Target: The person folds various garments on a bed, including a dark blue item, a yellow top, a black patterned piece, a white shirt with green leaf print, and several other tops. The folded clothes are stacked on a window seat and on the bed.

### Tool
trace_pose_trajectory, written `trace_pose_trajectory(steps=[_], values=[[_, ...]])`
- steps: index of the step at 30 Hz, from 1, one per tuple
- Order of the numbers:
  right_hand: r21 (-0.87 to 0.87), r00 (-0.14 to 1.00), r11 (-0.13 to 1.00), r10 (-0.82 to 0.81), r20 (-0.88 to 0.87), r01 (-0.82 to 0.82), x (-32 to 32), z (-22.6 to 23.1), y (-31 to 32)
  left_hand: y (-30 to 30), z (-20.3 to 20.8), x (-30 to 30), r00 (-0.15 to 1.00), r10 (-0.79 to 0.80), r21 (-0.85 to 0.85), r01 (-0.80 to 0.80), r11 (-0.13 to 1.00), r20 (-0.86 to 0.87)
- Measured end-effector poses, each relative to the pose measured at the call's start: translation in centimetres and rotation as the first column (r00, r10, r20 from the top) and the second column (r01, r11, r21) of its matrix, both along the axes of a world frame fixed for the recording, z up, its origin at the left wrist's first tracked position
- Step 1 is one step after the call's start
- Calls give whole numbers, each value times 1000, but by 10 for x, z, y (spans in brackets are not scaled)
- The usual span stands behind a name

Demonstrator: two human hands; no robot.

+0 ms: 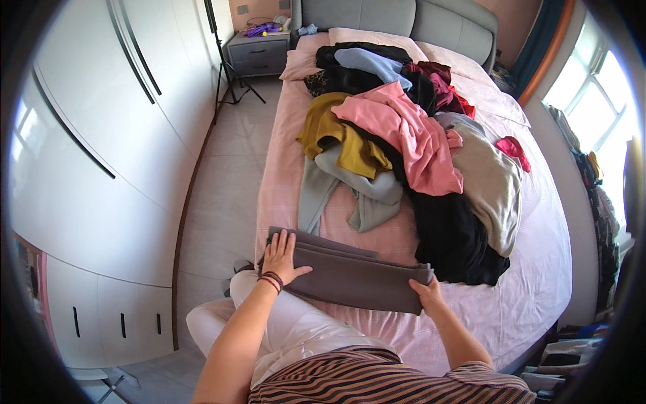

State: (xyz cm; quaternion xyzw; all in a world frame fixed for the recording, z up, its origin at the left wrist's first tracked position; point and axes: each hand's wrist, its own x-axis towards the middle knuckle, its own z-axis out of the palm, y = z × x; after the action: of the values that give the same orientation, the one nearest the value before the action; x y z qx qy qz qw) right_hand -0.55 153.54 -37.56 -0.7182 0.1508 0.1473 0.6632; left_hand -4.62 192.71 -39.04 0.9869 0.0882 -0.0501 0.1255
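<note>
A dark grey garment (350,273), folded into a long flat strip, lies across the near edge of the bed in front of me; its exact kind does not show. My left hand (280,259) rests flat on its left end, fingers stretched out and thumb apart. At the other end my right hand (426,293) grips the right edge, thumb on top and the fingers hidden underneath. Just beyond the strip lie pale grey-green trousers (323,188) and a black garment (454,239).
A heap of clothes covers the bed's middle: a mustard garment (336,138), a pink one (404,135), a beige one (488,178). White wardrobes (101,148) line the left side. A black tripod (229,81) stands near the grey nightstand (259,54).
</note>
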Motion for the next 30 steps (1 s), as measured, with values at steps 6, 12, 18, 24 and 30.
trace_pose_trajectory(steps=[6, 12, 18, 24, 30], values=[[-111, 977, 990, -102, -189, 82, -18, 15, -106, -61, 10, 2, 972, -233, 26, 232, 972, 30], [-143, 975, 979, -168, -145, 147, -23, -1, -190, -125, -2, -5, 948, -314, -110, 317, 942, 42], [-939, 920, 295, 288, 266, 179, 2, 8, -85, -78, -7, -14, 959, -248, -263, 276, 924, 137], [-849, 523, 506, 770, 364, -154, 46, 27, 115, 27, 2, -28, 995, -59, -193, 74, 978, 83], [-889, 266, 448, 872, 410, -99, 109, -11, 267, 97, -7, -63, 969, -5, -377, -92, 921, -248]])
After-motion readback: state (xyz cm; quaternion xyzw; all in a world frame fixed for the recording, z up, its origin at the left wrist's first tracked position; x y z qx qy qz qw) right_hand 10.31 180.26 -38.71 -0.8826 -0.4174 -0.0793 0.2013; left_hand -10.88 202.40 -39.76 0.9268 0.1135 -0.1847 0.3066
